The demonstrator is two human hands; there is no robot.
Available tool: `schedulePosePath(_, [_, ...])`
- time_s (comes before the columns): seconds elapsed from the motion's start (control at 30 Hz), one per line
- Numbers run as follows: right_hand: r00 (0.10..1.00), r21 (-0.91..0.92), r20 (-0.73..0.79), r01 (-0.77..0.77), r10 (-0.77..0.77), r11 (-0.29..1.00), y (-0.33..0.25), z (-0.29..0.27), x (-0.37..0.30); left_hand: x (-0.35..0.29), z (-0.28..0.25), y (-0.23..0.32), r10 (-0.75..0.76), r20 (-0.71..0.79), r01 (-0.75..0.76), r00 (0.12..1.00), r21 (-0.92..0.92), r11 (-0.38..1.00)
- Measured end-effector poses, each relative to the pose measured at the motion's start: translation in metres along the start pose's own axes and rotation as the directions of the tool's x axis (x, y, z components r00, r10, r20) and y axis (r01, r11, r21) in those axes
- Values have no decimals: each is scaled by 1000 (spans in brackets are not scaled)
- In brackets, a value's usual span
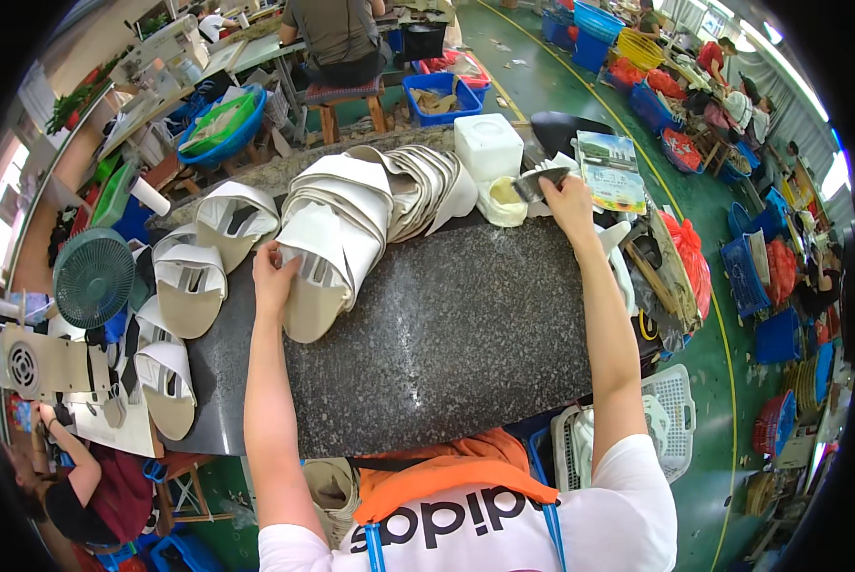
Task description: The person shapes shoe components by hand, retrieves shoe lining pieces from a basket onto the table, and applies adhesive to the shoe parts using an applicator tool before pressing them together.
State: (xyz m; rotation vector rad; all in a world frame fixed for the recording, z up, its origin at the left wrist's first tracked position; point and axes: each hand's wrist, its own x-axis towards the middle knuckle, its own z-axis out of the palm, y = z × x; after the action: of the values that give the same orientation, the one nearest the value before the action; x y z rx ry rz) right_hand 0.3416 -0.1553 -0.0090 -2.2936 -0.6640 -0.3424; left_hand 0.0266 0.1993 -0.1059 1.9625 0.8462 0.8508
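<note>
Across the dark speckled bench top, stacks of slippers with white straps and beige soles stand along the far left side. My left hand [273, 276] pinches the left edge of the strap on the nearest slipper [315, 286], at the front of the large stack. On the far right, my right hand [568, 202] is closed round a dark grey flat tool [534, 184]; its exact kind is unclear. That tool is at the mouth of a small whitish pot [500, 205] with pale yellow stuff inside. Directly behind the pot is a square white plastic container [487, 145].
Several other slippers [191, 286] lie at the left edge, near a green fan [93, 276]. Right of the pot is a printed box [611, 172]. A white basket [670, 419] stands below the bench's right end. Co-workers sit ahead and at lower left.
</note>
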Motion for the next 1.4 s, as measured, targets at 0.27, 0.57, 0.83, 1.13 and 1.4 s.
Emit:
schedulePosePath(0.27, [987,-79,132,99,-88,992,39,53,15,-46,-38,93,230,-312,-307,922,-227,924])
schedulePosePath(0.57, [944,-176,58,330,-324,928,4,11,-15,-90,13,103,-73,355,155,932,-209,965])
schedulePosePath(0.83, [780,772,624,-623,35,127,11,-14,-50,-177,11,79,3,560,364,828,-541,758])
schedulePosePath(1.13, [774,621,532,-81,-343,779,-141,24,-170,-169,18,84,-142,700,690,700,-611,389])
schedulePosePath(1.4, [638,440,554,321,-535,839,-122,34,-169,-172,20,82,-237,660,689,713,-598,410])
